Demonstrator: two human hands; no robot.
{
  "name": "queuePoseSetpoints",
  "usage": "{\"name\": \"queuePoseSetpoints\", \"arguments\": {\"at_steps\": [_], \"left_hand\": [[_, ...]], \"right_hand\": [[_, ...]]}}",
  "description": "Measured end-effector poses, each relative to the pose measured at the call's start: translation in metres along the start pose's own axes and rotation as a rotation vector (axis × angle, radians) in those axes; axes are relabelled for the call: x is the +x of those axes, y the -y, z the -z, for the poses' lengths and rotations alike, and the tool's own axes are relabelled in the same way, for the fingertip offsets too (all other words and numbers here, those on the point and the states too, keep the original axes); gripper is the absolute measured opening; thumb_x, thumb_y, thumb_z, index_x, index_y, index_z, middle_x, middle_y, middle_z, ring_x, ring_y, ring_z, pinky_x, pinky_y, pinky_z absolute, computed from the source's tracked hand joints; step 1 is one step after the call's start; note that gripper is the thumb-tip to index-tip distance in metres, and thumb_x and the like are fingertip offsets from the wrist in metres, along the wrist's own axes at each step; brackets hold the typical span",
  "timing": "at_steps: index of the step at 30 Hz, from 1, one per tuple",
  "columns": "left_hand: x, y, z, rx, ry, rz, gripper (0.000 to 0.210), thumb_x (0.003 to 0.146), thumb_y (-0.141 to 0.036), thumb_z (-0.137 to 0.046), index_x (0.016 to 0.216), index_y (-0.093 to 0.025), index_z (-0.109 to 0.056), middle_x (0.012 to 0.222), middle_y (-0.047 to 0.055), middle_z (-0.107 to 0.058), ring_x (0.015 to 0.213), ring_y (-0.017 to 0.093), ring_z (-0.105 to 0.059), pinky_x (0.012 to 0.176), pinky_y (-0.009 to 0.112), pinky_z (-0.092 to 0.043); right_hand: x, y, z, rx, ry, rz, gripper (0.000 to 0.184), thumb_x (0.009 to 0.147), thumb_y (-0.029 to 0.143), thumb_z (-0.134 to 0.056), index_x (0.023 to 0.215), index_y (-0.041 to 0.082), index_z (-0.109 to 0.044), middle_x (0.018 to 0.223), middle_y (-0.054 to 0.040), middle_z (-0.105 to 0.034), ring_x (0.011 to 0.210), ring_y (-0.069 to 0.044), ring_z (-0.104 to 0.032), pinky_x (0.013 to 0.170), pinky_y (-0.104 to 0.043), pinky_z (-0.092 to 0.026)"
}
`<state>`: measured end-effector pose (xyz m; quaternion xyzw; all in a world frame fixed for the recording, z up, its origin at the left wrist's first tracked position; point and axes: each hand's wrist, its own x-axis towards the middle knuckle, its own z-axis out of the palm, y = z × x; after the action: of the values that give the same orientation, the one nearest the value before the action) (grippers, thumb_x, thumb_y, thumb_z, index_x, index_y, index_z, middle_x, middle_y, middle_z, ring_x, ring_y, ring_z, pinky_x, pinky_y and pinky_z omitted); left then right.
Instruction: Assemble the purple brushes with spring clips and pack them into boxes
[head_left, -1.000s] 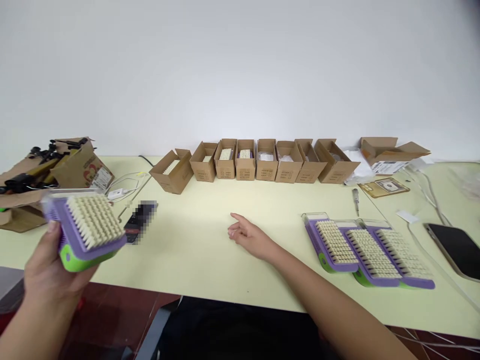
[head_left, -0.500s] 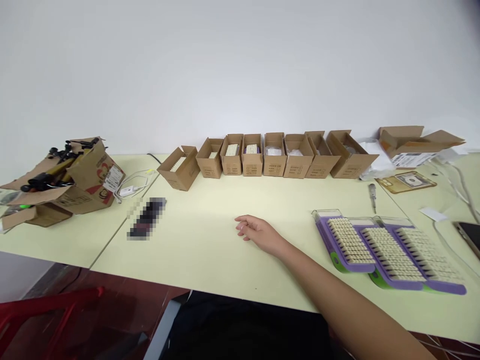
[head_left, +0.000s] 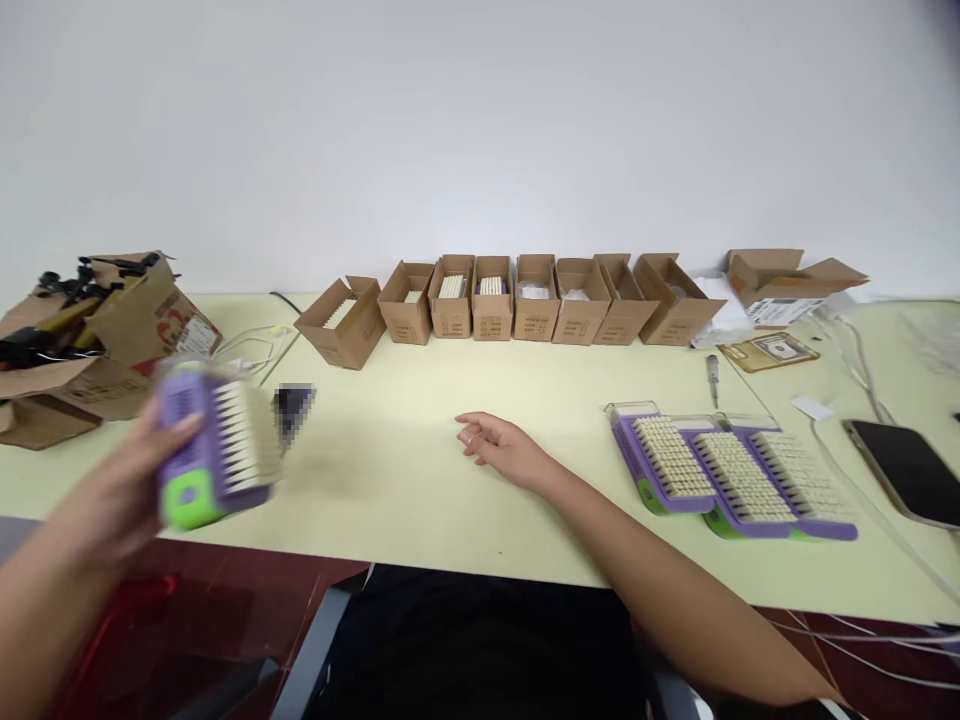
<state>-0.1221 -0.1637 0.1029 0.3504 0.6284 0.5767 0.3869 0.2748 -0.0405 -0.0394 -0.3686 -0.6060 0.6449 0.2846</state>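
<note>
My left hand, slightly blurred, is closed around a purple and green block with rows of cream pegs. It holds the block tilted above the table's left front part, pegs facing right. My right hand rests on the table with loosely bent fingers apart and nothing in them. To its right lie three similar purple and green peg blocks side by side, pegs up, with clear covers at their far ends.
Several open cartons line the wall, some with cream pegs inside. At the left, a bigger carton holds black and yellow items. A screwdriver, a gold case, a phone and white cables lie at the right.
My left hand has come into view from the left, holding a peg block. The camera view has shifted slightly right. My right hand stays in about the same place on the table.
</note>
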Motion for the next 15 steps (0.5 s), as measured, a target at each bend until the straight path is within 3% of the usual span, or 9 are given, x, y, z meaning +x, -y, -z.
{"name": "queuePoseSetpoints", "arguments": {"at_steps": [2, 4, 5, 7, 10, 13, 15], "left_hand": [[0.022, 0.024, -0.079, -0.108, 0.202, 0.01, 0.063, 0.082, -0.042, -0.094, 0.136, -0.033, -0.065, 0.113, -0.005, -0.077, 0.094, 0.018, -0.073, 0.08, 0.032, -0.065], [0.032, 0.045, -0.159, -0.22, 0.307, 0.03, 0.079, 0.073, -0.039, -0.1, 0.14, -0.035, -0.058, 0.114, -0.001, -0.076, 0.092, 0.019, -0.074, 0.081, 0.033, -0.066], [0.034, 0.052, -0.194, -0.265, 0.364, 0.038, 0.084, 0.075, -0.038, -0.099, 0.145, -0.038, -0.052, 0.118, 0.0, -0.074, 0.096, 0.021, -0.075, 0.084, 0.036, -0.066], [0.037, 0.062, -0.248, -0.392, 0.45, 0.027, 0.088, 0.081, -0.037, -0.094, 0.153, -0.041, -0.043, 0.124, 0.002, -0.072, 0.107, 0.024, -0.074, 0.093, 0.042, -0.064], [0.05, 0.072, -0.287, -0.528, 0.609, -0.008, 0.08, 0.093, -0.048, -0.083, 0.16, -0.042, -0.039, 0.146, 0.006, -0.065, 0.135, 0.03, -0.065, 0.114, 0.051, -0.053], [0.07, 0.094, -0.296, -0.483, 0.638, -0.061, 0.077, 0.098, -0.055, -0.077, 0.163, -0.044, -0.038, 0.167, 0.007, -0.048, 0.152, 0.032, -0.052, 0.121, 0.051, -0.046], [0.082, 0.115, -0.296, -0.472, 0.591, -0.035, 0.078, 0.096, -0.055, -0.078, 0.163, -0.042, -0.041, 0.168, 0.01, -0.044, 0.145, 0.033, -0.059, 0.116, 0.05, -0.05]], "right_hand": [[-0.006, 0.018, -0.004, 0.026, 0.05, 0.033, 0.073, 0.099, 0.058, -0.073, 0.163, 0.034, -0.049, 0.154, -0.0114, -0.059, 0.117, -0.022, -0.071, 0.097, -0.041, -0.063], [-0.01, 0.039, -0.007, 0.1, 0.084, 0.056, 0.094, 0.096, 0.06, -0.076, 0.174, 0.041, -0.026, 0.169, -0.0113, -0.045, 0.125, -0.025, -0.069, 0.095, -0.042, -0.066], [-0.011, 0.05, -0.007, 0.129, 0.052, 0.06, 0.101, 0.095, 0.059, -0.078, 0.175, 0.041, -0.02, 0.17, -0.0108, -0.044, 0.126, -0.026, -0.068, 0.091, -0.04, -0.067], [-0.01, 0.068, -0.003, 0.122, -0.13, 0.065, 0.102, 0.089, 0.056, -0.083, 0.173, 0.037, -0.027, 0.159, -0.0102, -0.057, 0.118, -0.027, -0.071, 0.08, -0.037, -0.069], [-0.005, 0.091, 0.02, 0.04, -0.416, 0.053, 0.084, 0.087, 0.058, -0.081, 0.159, 0.03, -0.047, 0.134, -0.0102, -0.072, 0.095, -0.026, -0.075, 0.065, -0.035, -0.066], [0.009, 0.115, 0.06, -0.161, -0.573, 0.101, 0.072, 0.093, 0.063, -0.069, 0.153, 0.028, -0.05, 0.133, -0.0117, -0.072, 0.09, -0.028, -0.077, 0.064, -0.038, -0.064], [0.027, 0.134, 0.092, -0.482, -0.746, 0.167, 0.069, 0.093, 0.062, -0.068, 0.152, 0.029, -0.051, 0.138, -0.012, -0.07, 0.101, -0.032, -0.075, 0.075, -0.044, -0.064]]}}
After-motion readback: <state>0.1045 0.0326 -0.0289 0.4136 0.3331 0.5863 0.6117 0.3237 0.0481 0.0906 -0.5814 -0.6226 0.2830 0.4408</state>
